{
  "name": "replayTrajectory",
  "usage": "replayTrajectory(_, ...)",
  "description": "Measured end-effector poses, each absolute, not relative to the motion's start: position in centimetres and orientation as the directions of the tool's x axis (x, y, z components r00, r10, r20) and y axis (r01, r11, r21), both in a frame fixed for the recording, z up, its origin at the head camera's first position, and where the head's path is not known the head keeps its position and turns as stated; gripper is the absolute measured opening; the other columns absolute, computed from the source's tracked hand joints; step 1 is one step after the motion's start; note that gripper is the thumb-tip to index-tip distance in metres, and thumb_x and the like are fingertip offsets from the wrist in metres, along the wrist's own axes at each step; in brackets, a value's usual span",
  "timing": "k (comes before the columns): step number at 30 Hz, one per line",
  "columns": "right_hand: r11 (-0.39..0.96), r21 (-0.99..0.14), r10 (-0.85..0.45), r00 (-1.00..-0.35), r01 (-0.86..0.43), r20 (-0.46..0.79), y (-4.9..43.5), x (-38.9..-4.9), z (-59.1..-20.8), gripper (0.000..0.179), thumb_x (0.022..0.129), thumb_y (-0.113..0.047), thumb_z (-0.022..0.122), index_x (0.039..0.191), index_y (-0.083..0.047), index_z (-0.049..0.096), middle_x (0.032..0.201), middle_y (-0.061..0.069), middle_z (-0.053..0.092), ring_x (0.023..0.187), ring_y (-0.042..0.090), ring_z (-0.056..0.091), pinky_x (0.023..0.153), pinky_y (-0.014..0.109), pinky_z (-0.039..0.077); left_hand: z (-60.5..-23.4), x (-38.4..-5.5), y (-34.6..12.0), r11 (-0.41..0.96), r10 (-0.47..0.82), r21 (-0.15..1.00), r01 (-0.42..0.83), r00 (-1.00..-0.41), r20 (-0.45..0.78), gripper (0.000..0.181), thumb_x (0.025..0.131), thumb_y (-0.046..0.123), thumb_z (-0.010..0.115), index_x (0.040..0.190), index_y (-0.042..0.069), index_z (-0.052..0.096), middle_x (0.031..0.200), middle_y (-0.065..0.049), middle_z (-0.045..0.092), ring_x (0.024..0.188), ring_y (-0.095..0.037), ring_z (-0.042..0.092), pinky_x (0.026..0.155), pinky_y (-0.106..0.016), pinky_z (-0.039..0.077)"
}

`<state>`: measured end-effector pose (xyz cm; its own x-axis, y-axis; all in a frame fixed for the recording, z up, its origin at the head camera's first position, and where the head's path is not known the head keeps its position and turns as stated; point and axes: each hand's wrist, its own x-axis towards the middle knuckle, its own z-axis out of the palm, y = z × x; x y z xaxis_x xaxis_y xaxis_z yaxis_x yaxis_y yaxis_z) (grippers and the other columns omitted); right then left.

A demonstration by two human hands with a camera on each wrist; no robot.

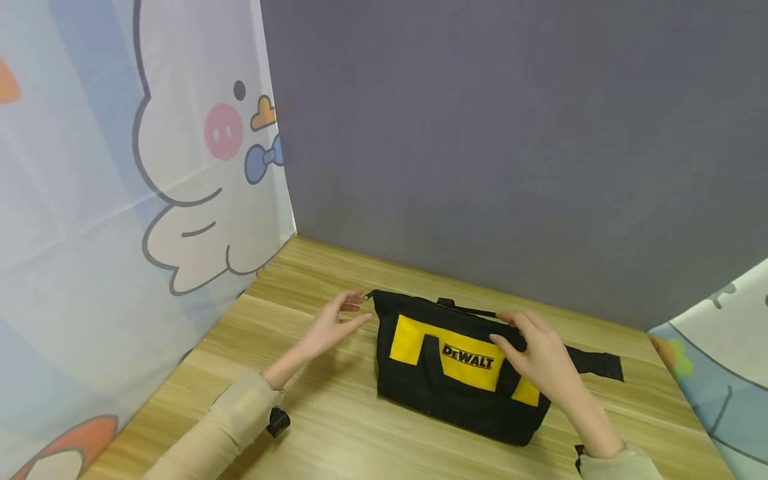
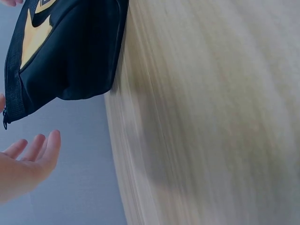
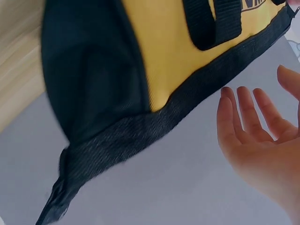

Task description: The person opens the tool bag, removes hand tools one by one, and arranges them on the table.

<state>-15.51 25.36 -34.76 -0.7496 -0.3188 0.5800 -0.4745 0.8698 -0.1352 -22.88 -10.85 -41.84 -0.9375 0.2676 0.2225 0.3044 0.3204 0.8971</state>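
Observation:
A black and yellow DeWalt tool bag (image 1: 414, 393) stands on the wooden table, its zipped top edge upward and a handle strap hanging over its front. Beside its left end is my left hand (image 1: 330, 327), thumb and fingers spread apart close to the zipper pull (image 1: 368, 295). In the left wrist view that hand (image 2: 30, 164) holds nothing. My right hand (image 1: 537, 350) hovers over the right part of the bag's top, thumb in front and fingers behind. The right wrist view shows this hand (image 3: 262, 126) with its fingers apart, near the black zipper band (image 3: 140, 133).
The wooden table (image 1: 336, 427) meets a grey panel (image 1: 510, 147) behind the bag. A cartoon-printed sheet (image 1: 90, 220) borders the left side, and another printed sheet (image 1: 732, 373) the right. A black tab (image 1: 600, 365) sticks out from the bag's right end.

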Motion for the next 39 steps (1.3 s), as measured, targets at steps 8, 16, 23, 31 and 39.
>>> replayTrajectory(8, 0.842, -0.177, -0.361, -0.777, -0.509, 0.516, 22.8, -17.5, -34.8, 0.038, 0.085, -0.017, 0.078, 0.118, -0.004, 0.066, 0.110, 0.010, 0.069, 0.099, 0.028, 0.068, 0.080, 0.044, 0.058, -41.6, -23.2, -10.6, 0.341, 0.241, 0.889, 0.305, -0.943, 0.231, 0.057, 0.092, 0.023, 0.072, 0.140, 0.001, 0.050, 0.134, -0.019, 0.060, 0.120, -0.037, 0.062, 0.097, -0.046, 0.055)
replayTrajectory(16, 0.827, -0.192, -0.388, -0.783, -0.528, 0.486, 21.2, -18.6, -34.5, 0.037, 0.087, -0.020, 0.077, 0.120, -0.006, 0.066, 0.111, 0.010, 0.069, 0.099, 0.027, 0.068, 0.081, 0.042, 0.058, -41.4, -23.5, -10.0, 0.323, 0.268, 0.892, 0.316, -0.935, 0.235, 0.057, 0.093, 0.027, 0.070, 0.141, 0.004, 0.049, 0.141, -0.017, 0.057, 0.120, -0.033, 0.061, 0.096, -0.044, 0.055)
replayTrajectory(23, 0.821, -0.187, -0.409, -0.784, -0.539, 0.467, 19.9, -19.2, -34.4, 0.037, 0.087, -0.021, 0.077, 0.119, -0.005, 0.067, 0.111, 0.010, 0.068, 0.099, 0.028, 0.069, 0.079, 0.042, 0.058, -41.3, -23.6, -9.5, 0.316, 0.273, 0.893, 0.321, -0.932, 0.239, 0.056, 0.091, 0.023, 0.072, 0.140, 0.006, 0.051, 0.143, -0.015, 0.056, 0.119, -0.031, 0.063, 0.094, -0.042, 0.056)
replayTrajectory(31, 0.784, -0.159, -0.470, -0.741, -0.600, 0.480, 18.2, -20.1, -34.1, 0.034, 0.087, -0.023, 0.076, 0.116, -0.006, 0.068, 0.111, 0.008, 0.068, 0.097, 0.026, 0.069, 0.078, 0.038, 0.059, -41.4, -24.0, -9.5, 0.264, 0.298, 0.900, 0.348, -0.916, 0.267, 0.056, 0.091, 0.017, 0.072, 0.139, -0.001, 0.050, 0.142, -0.021, 0.055, 0.119, -0.037, 0.062, 0.093, -0.040, 0.057)
replayTrajectory(39, 0.785, -0.170, -0.480, -0.759, -0.596, 0.440, 16.5, -20.8, -34.0, 0.034, 0.089, -0.027, 0.074, 0.117, -0.009, 0.067, 0.114, 0.007, 0.068, 0.097, 0.023, 0.068, 0.080, 0.038, 0.058, -41.5, -24.3, -9.2, 0.246, 0.300, 0.909, 0.336, -0.918, 0.258, 0.054, 0.090, 0.013, 0.072, 0.138, -0.001, 0.051, 0.141, -0.021, 0.055, 0.117, -0.038, 0.063, 0.091, -0.040, 0.058)
